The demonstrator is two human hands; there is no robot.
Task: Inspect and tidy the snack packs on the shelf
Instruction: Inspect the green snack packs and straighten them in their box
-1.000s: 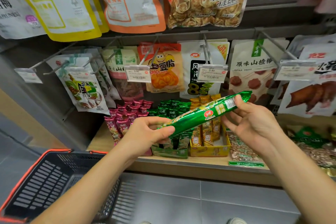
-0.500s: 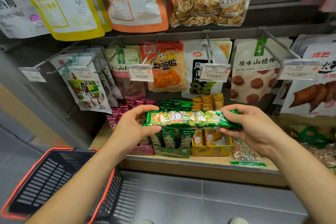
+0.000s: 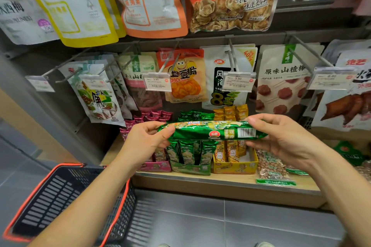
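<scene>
Inspecting green snack pack (image 3: 212, 131), level, pinched by left hand (image 3: 147, 142) and right hand (image 3: 285, 138).
I read the barcode side slowly; print probably blurred.

Both bare forearms reached forward and up from the lower corners, converging at chest height. The left hand (image 3: 146, 142) pinched with thumb over curled fingers, its grip closed, palm turned inward. The right hand (image 3: 281, 142) mirrored it, thumb on top, fingers wrapped beneath, wrist bent slightly.
</scene>
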